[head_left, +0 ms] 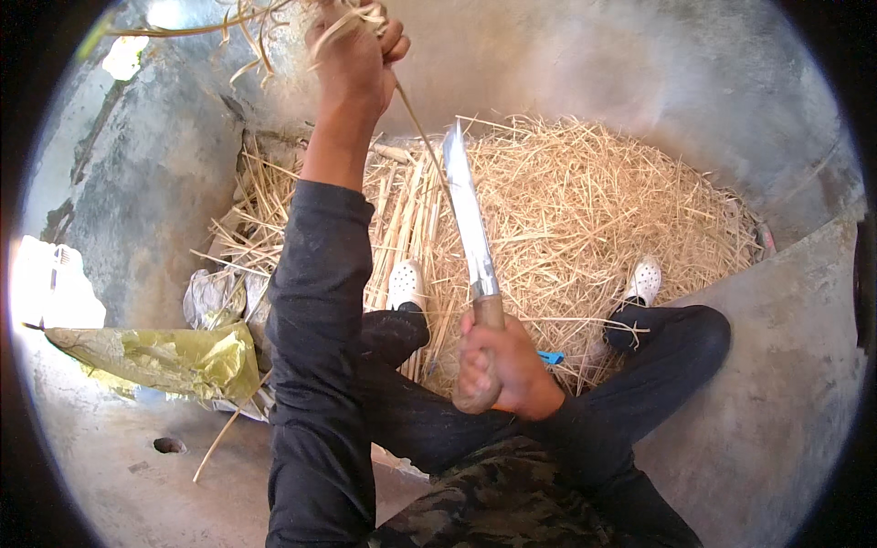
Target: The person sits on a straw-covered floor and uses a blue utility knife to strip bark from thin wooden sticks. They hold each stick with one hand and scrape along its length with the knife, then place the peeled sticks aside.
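Observation:
My left hand [352,64] is raised at the top of the view, its fingers closed round a dry plant stalk [413,111]. Curled dry leaves [251,41] hang from the stalk beside the fist, and its lower part slants down to the blade. My right hand [512,365] grips the wooden handle of a large knife [472,215] low in front of me. Its long shiny blade points up and away, and the stalk meets or passes close to it; I cannot tell whether they touch.
A big heap of dry straw [585,201] lies between my feet in white clogs [406,283], with longer split stalks [402,215] at its left. A blue plastic-handled tool [550,357] rests in the straw. Left are a yellow-green sack [183,358] and a floor hole [169,446]. Concrete walls [749,82] stand behind.

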Motion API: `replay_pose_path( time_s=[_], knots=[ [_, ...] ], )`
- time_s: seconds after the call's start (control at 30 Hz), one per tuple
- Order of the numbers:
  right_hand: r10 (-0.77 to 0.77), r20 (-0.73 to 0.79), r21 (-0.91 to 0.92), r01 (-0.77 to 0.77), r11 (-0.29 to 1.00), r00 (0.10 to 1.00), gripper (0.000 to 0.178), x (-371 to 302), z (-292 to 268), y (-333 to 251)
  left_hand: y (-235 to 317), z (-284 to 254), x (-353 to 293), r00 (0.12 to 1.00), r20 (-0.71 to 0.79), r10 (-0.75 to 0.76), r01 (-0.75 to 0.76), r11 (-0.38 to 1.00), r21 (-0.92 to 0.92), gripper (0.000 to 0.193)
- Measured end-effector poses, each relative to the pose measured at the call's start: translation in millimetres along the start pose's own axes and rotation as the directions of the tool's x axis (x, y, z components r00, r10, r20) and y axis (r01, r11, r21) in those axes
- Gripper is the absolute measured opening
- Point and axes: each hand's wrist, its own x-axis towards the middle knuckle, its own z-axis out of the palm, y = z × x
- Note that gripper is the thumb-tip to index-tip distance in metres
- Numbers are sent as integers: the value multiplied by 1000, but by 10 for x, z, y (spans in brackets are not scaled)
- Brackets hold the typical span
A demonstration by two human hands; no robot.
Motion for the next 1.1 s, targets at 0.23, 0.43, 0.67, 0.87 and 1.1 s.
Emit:
replay_pose_path(
  time_s=[0.23,0.43,0.67,0.87,1.1],
  knots=[
    [-616,181,-743,517,425,767,17,181,352,24,68,162,-99,990,-140,18,-11,999,49,50],
    [-810,76,-970,232,75,582,11,1236,-2023,1000,-10,171,20,996,-93,-11,13,1000,25,49],
    [-40,-229,-344,-42,938,973,7,645,-706,250,107,63,-8,969,-241,57,-29,993,118,55],
    [-12,-85,8,13,1000,996,9,494,-375,55,57,151,-75,959,-263,107,-76,989,124,56],
    [-735,183,-745,580,329,653,29,591,503,182,-112,-21,12,882,-369,293,-203,943,262,45]
  ],
)
